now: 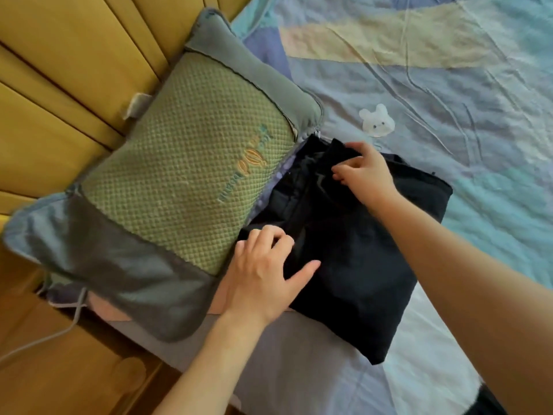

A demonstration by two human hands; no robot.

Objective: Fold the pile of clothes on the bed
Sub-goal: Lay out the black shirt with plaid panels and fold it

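Hands: left hand [263, 274] flat, pressing near edge of dark garment [359, 250] on bed [478, 85]; right hand [365, 172] apparently pinching far corner. Long axis runs away from person, beside pillow [185, 163].

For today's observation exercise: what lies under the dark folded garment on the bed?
The dark garment lies on the patterned bedsheet, its edge against the green pillow. Both hands, left and right, rest on top. Anything beneath it is covered.
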